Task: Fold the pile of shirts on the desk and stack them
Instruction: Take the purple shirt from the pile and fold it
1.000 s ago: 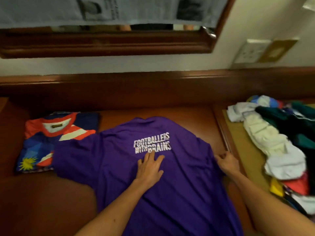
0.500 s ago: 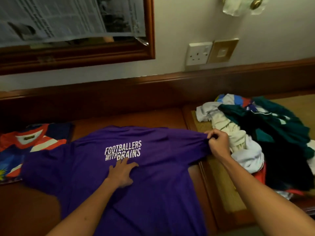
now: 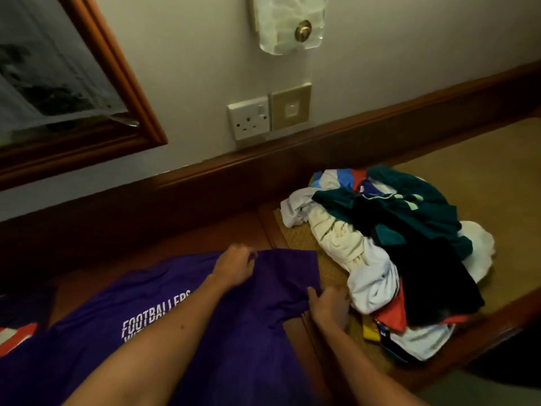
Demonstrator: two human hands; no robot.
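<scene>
A purple shirt (image 3: 240, 341) with white lettering lies spread on the wooden desk (image 3: 187, 244). My left hand (image 3: 235, 263) pinches the top edge of its right sleeve. My right hand (image 3: 329, 303) grips the sleeve's lower edge beside the pile. To the right, on a tan mat (image 3: 474, 200), sits the loose pile of shirts (image 3: 389, 253) in white, cream, teal, black and red. A folded red, white and blue shirt (image 3: 14, 338) peeks in at the far left edge.
A raised wooden rail (image 3: 263, 165) runs along the back of the desk under the wall. A socket and switch plate (image 3: 269, 114) sit above it, a framed mirror (image 3: 73, 83) at left and a wall lamp (image 3: 289, 23) at top.
My left hand has left the shirt's middle and moved right to the sleeve's top edge. My right hand has shifted down to the sleeve's lower edge. The view has swung right.
</scene>
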